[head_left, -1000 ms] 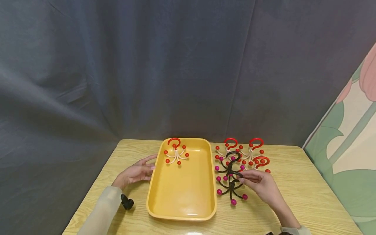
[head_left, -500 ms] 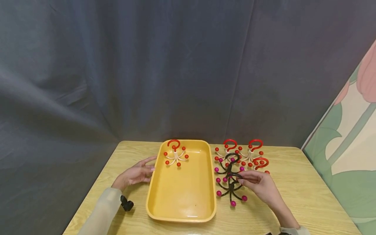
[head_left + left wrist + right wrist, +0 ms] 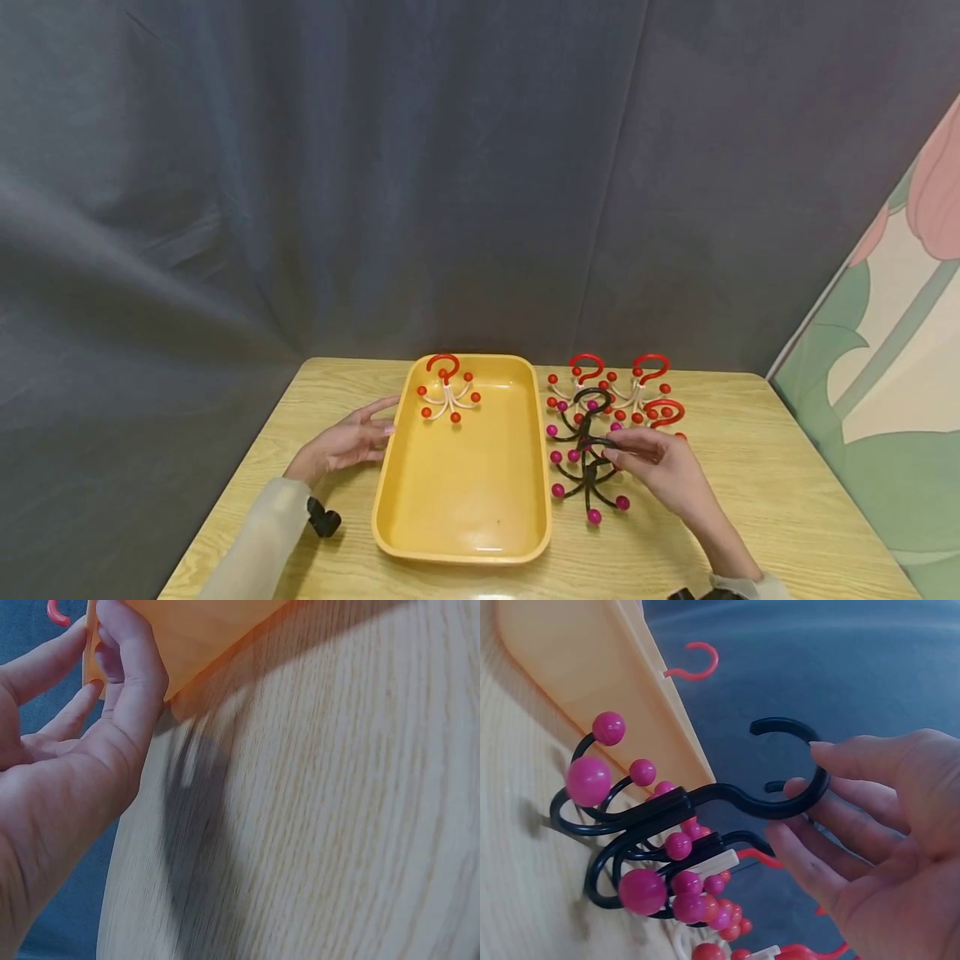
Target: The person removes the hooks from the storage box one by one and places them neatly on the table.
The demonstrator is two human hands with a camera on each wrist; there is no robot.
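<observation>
My right hand [image 3: 663,467] pinches the curved hook of a black claw-shaped scalp massager [image 3: 652,810] with pink ball tips. In the head view its arms stand on the table beside the yellow tray [image 3: 480,557]. Just behind is a second black massager [image 3: 584,429], its handle also hooked. On the tray's left side, my left hand [image 3: 352,442] touches the rim with relaxed fingers; the left wrist view shows the fingers [image 3: 135,652] against the orange-looking wall. A white massager [image 3: 448,396] with red balls and a red hook stands inside the tray at the far end.
Several white massagers with red hooks, such as one at the back right [image 3: 637,396], stand close together behind the black ones. A wooden table [image 3: 772,500] carries everything. A dark curtain [image 3: 450,208] hangs along its far edge, and a flower-patterned cloth [image 3: 892,358] lies right.
My right fingers have crept slightly up over the hook, which now looks flatter in the head view. My left hand, the tray and the other massagers keep their places.
</observation>
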